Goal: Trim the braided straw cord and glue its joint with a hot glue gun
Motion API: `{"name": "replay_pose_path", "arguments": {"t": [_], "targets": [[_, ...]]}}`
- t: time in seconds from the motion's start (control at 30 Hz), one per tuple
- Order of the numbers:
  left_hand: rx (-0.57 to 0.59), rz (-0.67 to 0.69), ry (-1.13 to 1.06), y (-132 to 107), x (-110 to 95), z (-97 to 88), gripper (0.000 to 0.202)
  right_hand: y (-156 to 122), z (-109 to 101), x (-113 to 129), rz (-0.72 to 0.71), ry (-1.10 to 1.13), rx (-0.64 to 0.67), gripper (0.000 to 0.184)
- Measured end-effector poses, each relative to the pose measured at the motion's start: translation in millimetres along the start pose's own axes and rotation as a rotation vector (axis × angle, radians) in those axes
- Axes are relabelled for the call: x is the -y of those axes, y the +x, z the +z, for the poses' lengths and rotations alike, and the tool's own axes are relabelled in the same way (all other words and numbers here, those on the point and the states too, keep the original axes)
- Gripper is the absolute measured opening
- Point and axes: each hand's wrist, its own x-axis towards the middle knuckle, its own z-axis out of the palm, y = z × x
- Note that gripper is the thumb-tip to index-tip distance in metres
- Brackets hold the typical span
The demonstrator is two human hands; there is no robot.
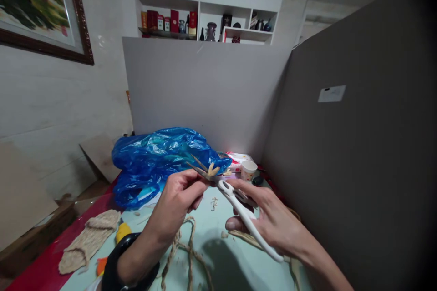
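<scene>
right hand (271, 213) grips white-handled scissors (251, 225), left hand (180, 195) pinches a splayed tan strip (213, 170)

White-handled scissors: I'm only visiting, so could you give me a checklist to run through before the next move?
1. Right-hand grip around the white-handled scissors: ok.
2. Blades parted: ok, their tips stand apart.
3. Left-hand grip on the tan fibre strip: ok, it appears pinched at the strip's base.
4. Fingertips well clear of the blades: not ok, the left ones are right beside them.
5. Strip fully between the blades: cannot tell from this angle.
6. Twisted rope away from the blades: ok, it lies lower, on the table.
</scene>
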Motion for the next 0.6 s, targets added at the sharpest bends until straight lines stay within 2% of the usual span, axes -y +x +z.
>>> {"name": "replay_pose_path", "arguments": {"t": [0.3, 0.43, 0.6], "targets": [[-0.033, 0.001, -0.062, 0.1, 1.4, -0.7, 0.014, 4.2, 17.2, -2.7, 0.099, 0.079, -0.02, 0.042], [-0.049, -0.001, -0.072, -1.0, -0.3, 0.0, 0.013, 7.1, 21.5, -1.2, 0.136, 0.241, -0.004, 0.031], [-0.057, -0.019, -0.09, -1.6, -1.9, 0.4, 0.015, 9.4, 28.1, -0.2, 0.179, 0.428, 0.044, 0.029]]}}
